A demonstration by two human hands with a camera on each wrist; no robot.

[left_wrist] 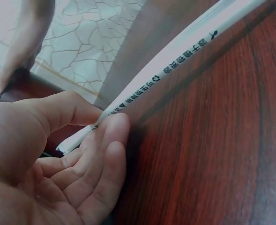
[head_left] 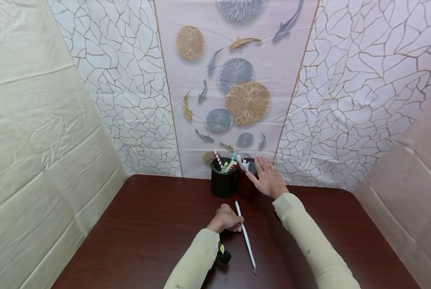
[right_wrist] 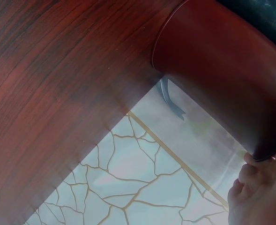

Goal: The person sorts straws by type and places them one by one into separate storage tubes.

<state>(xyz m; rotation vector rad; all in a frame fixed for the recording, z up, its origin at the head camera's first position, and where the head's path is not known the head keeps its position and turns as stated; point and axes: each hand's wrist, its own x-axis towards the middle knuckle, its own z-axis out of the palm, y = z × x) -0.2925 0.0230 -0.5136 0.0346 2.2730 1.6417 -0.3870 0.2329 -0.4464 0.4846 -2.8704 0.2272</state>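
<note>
The head view looks forward and down from above the person's arms, taking in the whole bench (head_left: pixel 146 224), both hands and the patterned wall (head_left: pixel 237 80) behind. The left wrist view sits very close over the left hand (left_wrist: pixel 53 164), low over the bench, facing along the straw (left_wrist: pixel 175 61) toward the wall. The right wrist view is also very near, tilted, catching the red cup (right_wrist: pixel 222 70), bench edge and wall. All three share the bench and wall.
</note>
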